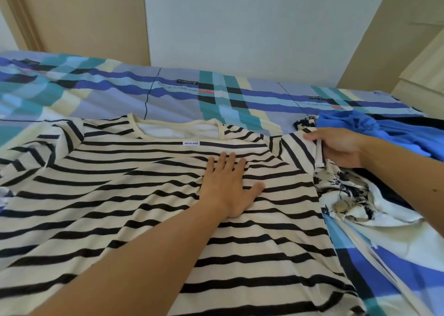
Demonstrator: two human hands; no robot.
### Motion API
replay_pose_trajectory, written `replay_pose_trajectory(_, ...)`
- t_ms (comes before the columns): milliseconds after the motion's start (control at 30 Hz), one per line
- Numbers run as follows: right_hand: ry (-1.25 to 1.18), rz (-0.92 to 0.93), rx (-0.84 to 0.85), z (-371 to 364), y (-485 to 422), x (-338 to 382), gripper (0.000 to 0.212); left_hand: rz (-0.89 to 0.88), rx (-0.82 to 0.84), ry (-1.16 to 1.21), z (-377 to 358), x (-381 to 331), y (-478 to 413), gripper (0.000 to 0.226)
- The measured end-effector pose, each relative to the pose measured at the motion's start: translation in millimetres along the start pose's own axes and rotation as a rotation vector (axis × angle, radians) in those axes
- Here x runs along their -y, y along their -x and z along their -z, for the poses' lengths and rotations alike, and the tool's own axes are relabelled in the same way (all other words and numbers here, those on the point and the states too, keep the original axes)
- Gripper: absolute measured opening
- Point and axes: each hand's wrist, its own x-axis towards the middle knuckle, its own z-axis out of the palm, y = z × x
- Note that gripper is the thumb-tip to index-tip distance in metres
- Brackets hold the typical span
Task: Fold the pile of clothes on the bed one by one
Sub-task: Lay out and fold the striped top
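Observation:
A cream shirt with black stripes lies spread flat across the bed, collar toward the far side. My left hand presses flat on its chest just below the collar, fingers straight. My right hand pinches the edge of the shirt's right sleeve at the shoulder, thumb on top and fingers curled under the cloth. To the right lies the pile: a white garment with a dark floral print and a bright blue garment behind it.
The bed carries a sheet checked in blue, teal and cream. A pale wall and beige panels stand behind it. A cream cabinet stands at the far right corner.

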Motion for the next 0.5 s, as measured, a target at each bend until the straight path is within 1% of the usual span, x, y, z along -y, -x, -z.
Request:
replay_pose_trajectory(67,-0.036,0.018,0.043,-6,5,12,0.028,-0.001,0.000,0.000,-1,0,0,0.089)
replay_pose_trajectory(100,-0.009,0.035,0.051,-11,10,20,0.027,-0.001,-0.002,0.001,-1,0,0,0.089)
replay_pose_trajectory(133,0.063,0.079,0.021,-17,13,29,0.026,-0.001,-0.006,0.007,-1,0,0,0.089)
replay_pose_trajectory(167,0.172,0.150,-0.030,-26,18,40,0.023,-0.001,-0.011,0.012,0,0,1,0.089)
replay_pose_trajectory(233,0.431,0.358,-0.108,-50,34,64,0.012,0.002,-0.008,0.011,1,0,1,0.089)
replay_pose_trajectory(267,0.493,0.467,-0.091,-64,43,75,0.012,0.003,-0.003,0.014,2,0,2,0.089)
replay_pose_trajectory(300,0.514,0.548,-0.029,-77,54,83,0.016,0.010,-0.003,0.015,2,-1,4,0.089)
replay_pose_trajectory(333,0.523,0.580,0.035,-88,62,89,0.023,0.022,-0.023,0.008,3,0,6,0.088)
replay_pose_trajectory(367,0.542,0.580,0.066,-96,67,91,0.030,0.036,-0.054,-0.015,3,2,11,0.085)
replay_pose_trajectory(433,0.605,0.546,0.019,-102,68,85,0.039,0.040,-0.126,-0.043,3,12,27,0.078)
replay_pose_trajectory(467,0.640,0.509,-0.014,-100,64,77,0.041,0.029,-0.133,-0.026,5,19,37,0.077)
replay_pose_trajectory(500,0.678,0.448,-0.026,-97,60,67,0.042,0.007,-0.103,0.008,7,27,48,0.078)
